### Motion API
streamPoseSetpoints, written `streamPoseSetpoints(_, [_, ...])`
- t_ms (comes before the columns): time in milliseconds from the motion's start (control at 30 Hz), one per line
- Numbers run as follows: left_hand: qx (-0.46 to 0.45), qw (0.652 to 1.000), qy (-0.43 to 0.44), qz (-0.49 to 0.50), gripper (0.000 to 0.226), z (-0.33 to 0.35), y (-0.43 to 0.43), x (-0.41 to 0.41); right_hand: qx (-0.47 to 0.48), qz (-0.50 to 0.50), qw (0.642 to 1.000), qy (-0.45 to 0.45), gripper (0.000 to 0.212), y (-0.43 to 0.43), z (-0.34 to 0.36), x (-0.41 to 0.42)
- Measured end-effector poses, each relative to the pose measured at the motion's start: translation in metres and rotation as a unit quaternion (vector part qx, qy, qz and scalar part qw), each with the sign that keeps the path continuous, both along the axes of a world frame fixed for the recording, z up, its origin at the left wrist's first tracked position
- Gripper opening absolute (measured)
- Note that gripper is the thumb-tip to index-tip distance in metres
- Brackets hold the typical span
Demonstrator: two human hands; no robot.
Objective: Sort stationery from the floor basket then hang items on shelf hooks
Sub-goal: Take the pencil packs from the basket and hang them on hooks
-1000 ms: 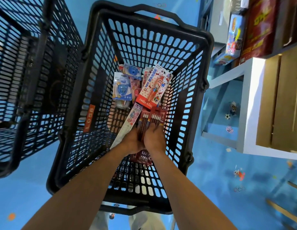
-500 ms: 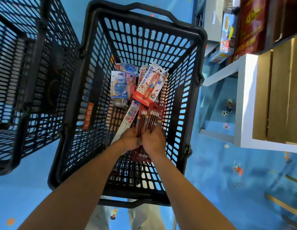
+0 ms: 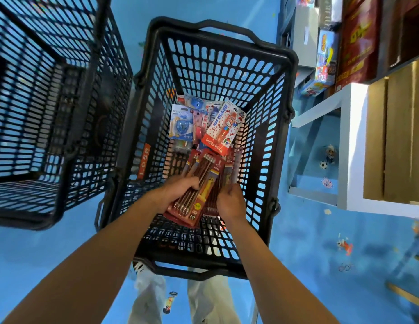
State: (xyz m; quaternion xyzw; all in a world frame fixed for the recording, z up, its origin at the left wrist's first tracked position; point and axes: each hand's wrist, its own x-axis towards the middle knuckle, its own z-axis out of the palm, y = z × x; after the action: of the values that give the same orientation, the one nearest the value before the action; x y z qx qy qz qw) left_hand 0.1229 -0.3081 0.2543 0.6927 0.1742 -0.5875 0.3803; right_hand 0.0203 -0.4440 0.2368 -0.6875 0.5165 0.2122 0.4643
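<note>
**While left hand (image 3: 178, 192) and right hand (image 3: 230, 203) hold red pencil packs (image 3: 199, 181), other stationery lies in the black basket (image 3: 284, 108)**

Where the packs overlap, the left hand curls round one marked "10". The right hand pinches the edge of the packs just beside it, low inside the basket. Beyond them lies a Hello Kitty card (image 3: 221, 129), with blue blister packs (image 3: 181, 125) to its left. An orange tag (image 3: 143, 163) on the basket wall reads "L058". A second basket (image 3: 51, 113) stands alongside on the blue floor (image 3: 309, 242). A white shelf (image 3: 351, 148) with boxes (image 3: 358, 38) stands to the right.
</note>
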Motion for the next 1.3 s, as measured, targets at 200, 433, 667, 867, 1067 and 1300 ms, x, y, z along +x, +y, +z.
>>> streamPoseSetpoints(200, [0.022,1.0,-0.014,0.008,0.026,0.003,0.017,-0.001,0.025,0.054,0.998,0.029,0.028,-0.003,0.001,-0.003])
streamPoseSetpoints(433, [0.024,0.999,-0.019,0.035,0.026,-0.001,0.021,-0.006,0.022,0.053,0.996,0.064,0.06,0.006,-0.031,0.008])
streamPoseSetpoints(667, [0.031,0.998,-0.023,0.044,0.025,-0.01,0.02,-0.008,-0.008,0.032,0.992,0.122,0.096,0.018,-0.053,0.018])
streamPoseSetpoints(867, [0.024,0.998,-0.026,0.054,0.024,-0.013,0.023,-0.006,-0.014,0.017,0.992,0.122,0.124,0.022,-0.088,0.01])
streamPoseSetpoints(1067, [0.016,0.998,-0.006,0.065,0.029,-0.017,0.027,-0.006,-0.054,0.035,0.988,0.141,0.097,0.025,-0.06,0.018])
streamPoseSetpoints(1300, [0.014,0.997,-0.011,0.069,0.023,-0.016,0.028,-0.008,-0.081,0.039,0.987,0.13,0.068,0.033,-0.057,0.017])
